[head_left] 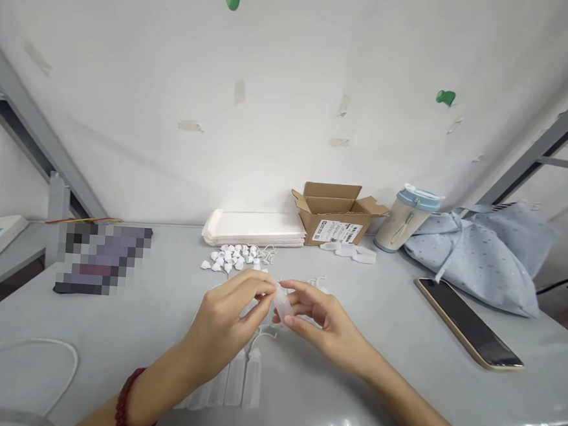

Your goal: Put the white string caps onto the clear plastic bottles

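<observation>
My right hand (pixel 328 320) is closed around a small translucent white plastic bottle (pixel 283 302), which tilts between thumb and fingers. At the bottle's upper end, the thumb and fingertips of my left hand (pixel 236 307) are pinched together; whatever they grip is too small to make out. Below my left hand lies a row of several similar bottles (pixel 252 383), partly hidden by the wrist, and a thin white strap curls from the top of at least one. Beyond my hands is a pile of small white caps (pixel 232 257), with thin white straps (pixel 268 255) beside it.
Behind the caps lie a stack of white envelopes (pixel 258 227) and an open cardboard box (pixel 336 220). More translucent pieces (pixel 352 251) lie before the box. On the right are a tumbler (pixel 405 218), a light blue fabric bag (pixel 485 253) and a phone (pixel 471 323). A cable (pixel 72 354) curves at left.
</observation>
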`<state>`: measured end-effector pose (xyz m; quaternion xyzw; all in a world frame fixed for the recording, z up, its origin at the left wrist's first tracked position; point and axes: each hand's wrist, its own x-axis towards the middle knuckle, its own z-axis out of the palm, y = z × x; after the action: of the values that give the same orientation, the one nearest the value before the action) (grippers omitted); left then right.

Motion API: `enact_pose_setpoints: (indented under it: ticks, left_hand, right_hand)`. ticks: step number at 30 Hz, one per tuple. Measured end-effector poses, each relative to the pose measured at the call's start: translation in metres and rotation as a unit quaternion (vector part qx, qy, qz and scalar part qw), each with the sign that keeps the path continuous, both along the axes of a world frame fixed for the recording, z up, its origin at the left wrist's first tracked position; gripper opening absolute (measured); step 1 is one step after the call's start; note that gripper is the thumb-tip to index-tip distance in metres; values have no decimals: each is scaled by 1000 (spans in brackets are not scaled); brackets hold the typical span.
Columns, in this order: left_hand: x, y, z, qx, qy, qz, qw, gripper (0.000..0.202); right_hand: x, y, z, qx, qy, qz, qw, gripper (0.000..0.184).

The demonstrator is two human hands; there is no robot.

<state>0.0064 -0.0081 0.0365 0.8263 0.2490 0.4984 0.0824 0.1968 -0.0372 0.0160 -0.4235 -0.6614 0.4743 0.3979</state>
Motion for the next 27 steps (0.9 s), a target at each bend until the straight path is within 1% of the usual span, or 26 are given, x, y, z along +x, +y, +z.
enact_pose_setpoints:
  ticks: [5, 10, 14, 19, 23, 25, 27]
  left_hand:
    - [1, 0, -6, 15, 31, -19, 999, 21]
    - [4, -1, -6, 34, 38, -29, 998, 24]
    - [3, -2, -6, 44, 42, -38, 997, 23]
    - [2, -3, -7, 51, 44, -25, 997, 22]
    - [3, -3, -6, 33, 30, -22, 999, 20]
    - [4, -4, -6, 16, 21, -22, 999, 21]
    - [5, -4, -7, 2, 14, -20, 1000, 23]
  right_hand:
    - [-1, -1, 2, 7, -9, -7, 1000, 46]
    - [-2, -3, 7, 9, -10, 3, 1000, 48]
    - [-2, -3, 7, 16, -2, -3, 1000, 40]
    - [-2, -2, 5, 26, 16, -20, 999, 34]
    - [-3, -2, 3, 96, -6, -47, 994, 30]
    - [-3, -1, 1, 143, -50, -71, 986, 29]
    - [-2, -1, -1, 199, -98, -94, 971, 27]
